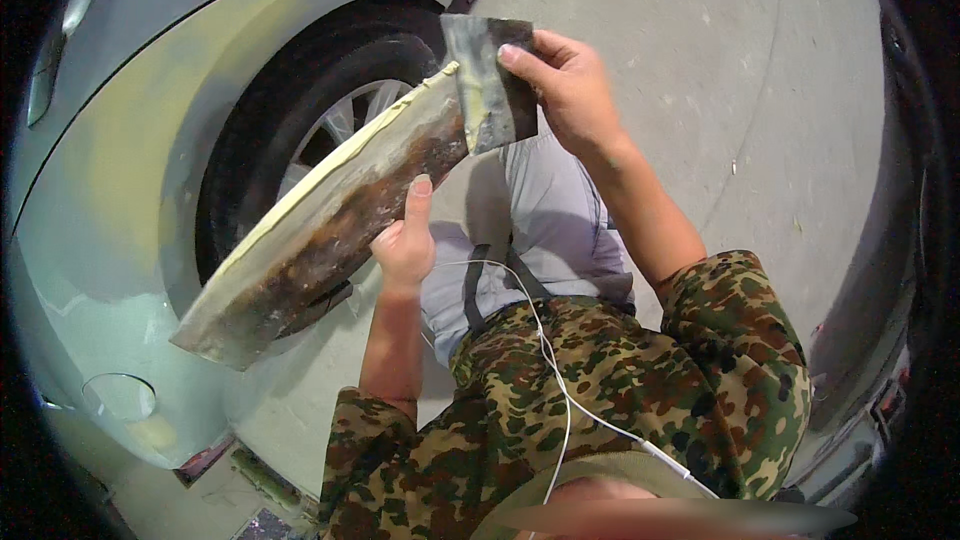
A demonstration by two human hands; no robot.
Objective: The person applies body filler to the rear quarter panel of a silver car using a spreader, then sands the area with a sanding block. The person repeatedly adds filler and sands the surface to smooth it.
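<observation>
Head view: my left hand (405,240) grips the long crusted mixing board (320,230) from below, thumb up its edge. My right hand (565,90) pinches a dark scraper blade (490,80) against the board's top end. Behind the board, left of both hands: car wheel (320,130) w/ pale fender (110,190). Concrete floor (700,60) right of my right hand. White cable (560,380) over my camo sleeves.

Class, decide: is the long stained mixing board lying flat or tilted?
Tilted. The long stained mixing board slopes up from lower left toward the dark flat scraper in the right hand; the left hand supports it.
</observation>
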